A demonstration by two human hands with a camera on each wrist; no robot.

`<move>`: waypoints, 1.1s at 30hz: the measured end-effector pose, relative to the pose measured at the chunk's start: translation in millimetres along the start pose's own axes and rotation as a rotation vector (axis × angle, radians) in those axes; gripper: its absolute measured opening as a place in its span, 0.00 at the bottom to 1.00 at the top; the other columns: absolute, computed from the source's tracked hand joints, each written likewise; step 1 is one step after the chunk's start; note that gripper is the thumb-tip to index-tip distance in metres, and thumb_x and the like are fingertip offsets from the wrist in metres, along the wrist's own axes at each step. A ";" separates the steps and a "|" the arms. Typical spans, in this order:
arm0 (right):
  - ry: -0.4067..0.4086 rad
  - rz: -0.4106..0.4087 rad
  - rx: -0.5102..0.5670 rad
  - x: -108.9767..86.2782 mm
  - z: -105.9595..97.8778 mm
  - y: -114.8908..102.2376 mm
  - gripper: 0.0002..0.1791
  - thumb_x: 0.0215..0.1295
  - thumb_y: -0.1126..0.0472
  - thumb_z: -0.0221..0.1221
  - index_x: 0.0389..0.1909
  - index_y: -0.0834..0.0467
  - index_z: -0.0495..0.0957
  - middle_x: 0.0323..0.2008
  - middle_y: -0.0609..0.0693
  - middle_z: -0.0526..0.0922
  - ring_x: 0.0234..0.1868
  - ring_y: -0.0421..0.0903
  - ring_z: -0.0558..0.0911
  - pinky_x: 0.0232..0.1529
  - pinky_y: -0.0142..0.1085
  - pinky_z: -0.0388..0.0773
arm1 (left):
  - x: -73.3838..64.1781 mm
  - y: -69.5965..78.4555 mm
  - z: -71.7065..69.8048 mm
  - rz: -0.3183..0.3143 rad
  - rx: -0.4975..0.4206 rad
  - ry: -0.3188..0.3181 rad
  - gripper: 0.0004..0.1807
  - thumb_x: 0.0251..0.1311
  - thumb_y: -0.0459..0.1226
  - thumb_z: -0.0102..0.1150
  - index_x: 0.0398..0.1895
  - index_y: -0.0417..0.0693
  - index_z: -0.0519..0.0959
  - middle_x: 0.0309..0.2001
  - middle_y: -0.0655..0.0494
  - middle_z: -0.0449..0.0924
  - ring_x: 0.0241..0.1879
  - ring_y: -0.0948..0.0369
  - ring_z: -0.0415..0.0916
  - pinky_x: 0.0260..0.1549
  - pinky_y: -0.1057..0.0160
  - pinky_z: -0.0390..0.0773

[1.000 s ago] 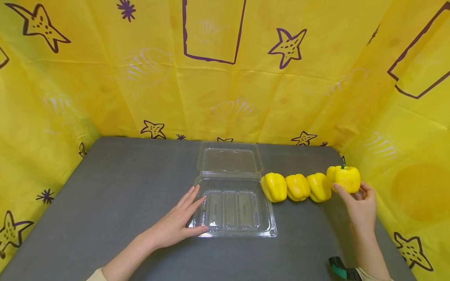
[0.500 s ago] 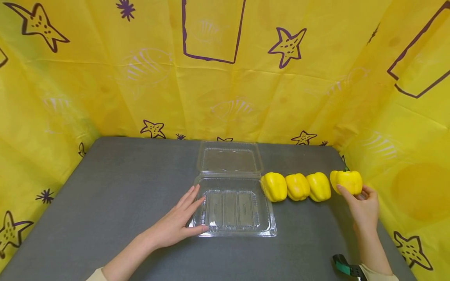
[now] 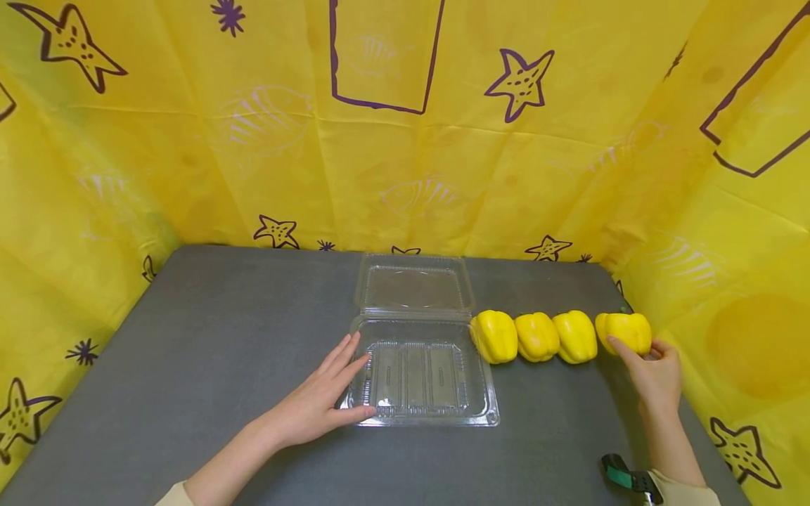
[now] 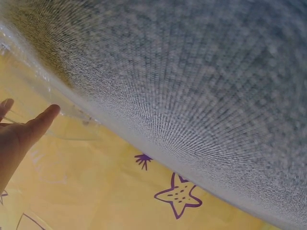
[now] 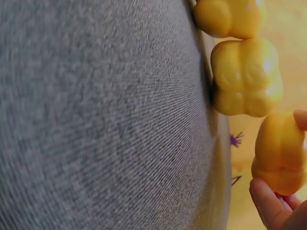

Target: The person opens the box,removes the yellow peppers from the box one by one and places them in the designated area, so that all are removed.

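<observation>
My right hand [image 3: 654, 376] grips a yellow bell pepper [image 3: 623, 333] at the right end of a row, thumb on its near side and fingers at its right. In the right wrist view the held bell pepper [image 5: 279, 153] appears raised off the table beside its neighbour. Three more yellow bell peppers lie in the row: a left one [image 3: 496, 337], a middle one [image 3: 536, 337] and a right one [image 3: 575, 337]. My left hand [image 3: 316, 402] rests with spread, straight fingers on the left rim of an opened clear plastic clamshell box [image 3: 420, 379].
The box's lid [image 3: 414, 288] lies folded back toward the rear of the grey table [image 3: 209, 365]. Yellow printed cloth [image 3: 405, 154] walls the back and both sides. A black and green strap [image 3: 623, 478] is at my right wrist.
My right hand has shifted the held bell pepper slightly right and lower, and its stem has tipped away from view. The left hand has stayed on the box.
</observation>
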State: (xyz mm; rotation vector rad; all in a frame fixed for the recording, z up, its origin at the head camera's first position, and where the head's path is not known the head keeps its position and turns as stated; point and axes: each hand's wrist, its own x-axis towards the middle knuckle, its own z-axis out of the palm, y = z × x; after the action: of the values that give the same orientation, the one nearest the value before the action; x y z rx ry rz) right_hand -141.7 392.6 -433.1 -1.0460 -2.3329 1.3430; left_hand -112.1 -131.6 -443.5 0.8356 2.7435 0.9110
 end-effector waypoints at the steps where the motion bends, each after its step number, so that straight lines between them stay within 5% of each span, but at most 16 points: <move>1: -0.004 -0.005 -0.009 0.5 -0.1 0.9 0.53 0.54 0.40 0.68 0.71 0.65 0.55 0.61 0.60 0.65 0.50 0.53 0.67 0.44 0.36 0.66 | 0.1 0.1 0.0 0.001 0.000 0.001 0.47 0.59 0.60 0.60 0.74 0.43 0.58 0.78 0.48 0.37 0.76 0.50 0.33 0.65 0.41 0.55; 14: -0.043 -0.027 -0.074 8.7 2.6 9.5 0.53 0.54 0.39 0.68 0.69 0.70 0.57 0.59 0.64 0.67 0.47 0.55 0.69 0.35 0.32 0.67 | 0.2 0.4 0.1 -0.013 -0.001 -0.009 0.47 0.59 0.60 0.60 0.75 0.44 0.58 0.78 0.49 0.37 0.76 0.53 0.31 0.65 0.40 0.55; 23: -0.082 -0.025 -0.091 14.7 3.1 12.9 0.54 0.53 0.39 0.68 0.69 0.71 0.58 0.54 0.63 0.71 0.27 0.35 0.71 0.24 0.24 0.70 | 0.7 0.6 0.1 -0.017 -0.006 -0.012 0.47 0.59 0.59 0.60 0.75 0.44 0.58 0.78 0.49 0.36 0.76 0.52 0.32 0.65 0.40 0.55; 33: -0.121 -0.019 -0.086 12.7 3.4 12.6 0.56 0.54 0.39 0.68 0.70 0.72 0.55 0.56 0.64 0.70 0.23 0.31 0.73 0.25 0.23 0.71 | -0.5 -0.4 0.0 -0.009 -0.002 -0.007 0.50 0.59 0.67 0.52 0.75 0.44 0.58 0.78 0.52 0.35 0.76 0.52 0.32 0.65 0.41 0.56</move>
State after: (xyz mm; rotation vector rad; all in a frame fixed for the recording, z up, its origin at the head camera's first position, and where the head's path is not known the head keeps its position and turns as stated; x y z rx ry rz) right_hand -146.7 403.2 -447.0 -0.9896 -2.5025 1.3443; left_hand -111.9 -132.2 -443.7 0.8242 2.7379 0.9071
